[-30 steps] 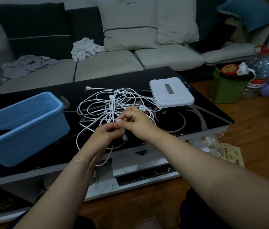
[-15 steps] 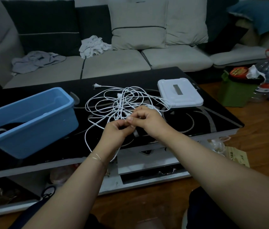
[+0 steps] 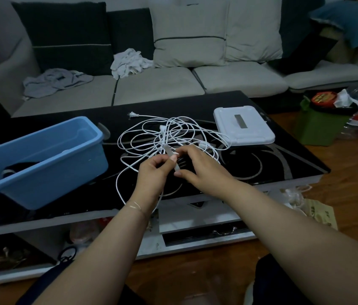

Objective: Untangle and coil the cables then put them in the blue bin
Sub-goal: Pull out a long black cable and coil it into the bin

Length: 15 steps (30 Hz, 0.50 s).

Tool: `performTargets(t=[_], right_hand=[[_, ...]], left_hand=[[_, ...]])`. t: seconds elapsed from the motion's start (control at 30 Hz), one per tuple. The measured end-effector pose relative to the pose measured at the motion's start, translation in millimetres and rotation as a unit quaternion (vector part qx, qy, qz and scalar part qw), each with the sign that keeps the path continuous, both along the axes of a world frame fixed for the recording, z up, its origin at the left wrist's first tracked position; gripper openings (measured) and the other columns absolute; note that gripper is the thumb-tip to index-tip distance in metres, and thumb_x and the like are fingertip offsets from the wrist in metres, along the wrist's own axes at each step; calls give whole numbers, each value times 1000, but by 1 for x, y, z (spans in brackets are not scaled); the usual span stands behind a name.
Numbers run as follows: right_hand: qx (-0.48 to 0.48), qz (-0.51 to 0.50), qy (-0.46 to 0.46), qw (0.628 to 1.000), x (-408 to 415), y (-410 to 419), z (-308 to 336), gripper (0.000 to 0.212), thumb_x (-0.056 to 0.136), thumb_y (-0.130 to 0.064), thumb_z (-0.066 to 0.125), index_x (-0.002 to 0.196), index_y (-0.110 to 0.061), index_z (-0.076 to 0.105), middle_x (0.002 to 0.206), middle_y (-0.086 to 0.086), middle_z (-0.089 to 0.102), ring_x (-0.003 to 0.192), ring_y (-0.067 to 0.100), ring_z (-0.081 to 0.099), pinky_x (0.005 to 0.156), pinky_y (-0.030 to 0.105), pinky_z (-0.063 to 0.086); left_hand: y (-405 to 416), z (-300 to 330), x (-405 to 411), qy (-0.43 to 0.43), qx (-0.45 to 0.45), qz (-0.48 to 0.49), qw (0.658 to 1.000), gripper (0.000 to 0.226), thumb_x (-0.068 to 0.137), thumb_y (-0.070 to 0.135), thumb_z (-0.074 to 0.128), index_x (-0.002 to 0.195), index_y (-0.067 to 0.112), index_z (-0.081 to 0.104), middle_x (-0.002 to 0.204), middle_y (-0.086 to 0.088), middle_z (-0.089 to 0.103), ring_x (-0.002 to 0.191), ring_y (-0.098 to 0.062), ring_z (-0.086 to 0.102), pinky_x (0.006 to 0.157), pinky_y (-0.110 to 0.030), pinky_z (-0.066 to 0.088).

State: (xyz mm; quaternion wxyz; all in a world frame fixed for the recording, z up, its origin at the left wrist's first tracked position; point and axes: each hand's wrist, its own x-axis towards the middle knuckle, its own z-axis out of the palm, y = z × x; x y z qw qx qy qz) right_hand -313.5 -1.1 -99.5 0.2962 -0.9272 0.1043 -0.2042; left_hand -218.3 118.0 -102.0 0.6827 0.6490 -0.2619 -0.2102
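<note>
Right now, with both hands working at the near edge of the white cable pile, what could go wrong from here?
1. The left hand and right hand hold one small piece while the white cable tangle is still heavily crossed; pulling could tighten knots.
2. A loop runs beside the white box; tugging may drag it.
3. The blue bin overhangs the table edge and could tip if bumped.

Bare tabletop (image 3: 283,164) right; cable tangle (image 3: 169,137) blocks centre

Dim, bluish indoor light (soft shadows), wide-angle bending at edges.
</note>
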Motion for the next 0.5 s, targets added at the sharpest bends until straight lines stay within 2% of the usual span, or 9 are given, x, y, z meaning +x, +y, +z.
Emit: performTargets(t=[0.13,0.23,0.3,0.4,0.5], right_hand=[[-14,11,-54,998,1,0,5,49,90,-36,62,131,-18,43,129,-1,54,120,11,47,92,19,35],[-29,19,-74,997,-1,1,12,46,91,-39,59,128,-20,41,125,-3,55,116,9,50,88,25,39],[-36,21,-71,997,-1,2,15,45,91,-40,57,127,-21,39,124,-3,55,115,11,51,86,30,42],[-24,21,-76,997,-2,4,18,43,91,-40,57,126,-24,38,120,-10,53,112,10,52,81,28,39],[9,21,-76,997,-1,7,21,43,91,-40,58,126,-27,37,119,-12,52,109,10,53,81,31,41]], left_hand=[[-1,6,-4,75,-44,-19,996,21,94,16,59,75,9,63,71,-5,63,68,-15,60,65,-25,51],[1,8,-6,133,-62,-33,989,18,93,22,61,78,11,62,88,-16,60,82,-27,57,78,-38,47],[3,10,-8,168,-62,-44,983,18,87,28,65,88,10,63,98,-19,57,90,-30,53,82,-42,44],[4,13,-9,204,-72,-51,975,26,77,32,69,93,11,65,98,-17,59,90,-29,55,80,-40,47],[5,14,-10,217,-90,-36,971,24,75,32,70,91,13,71,96,-14,65,93,-28,60,89,-45,47]])
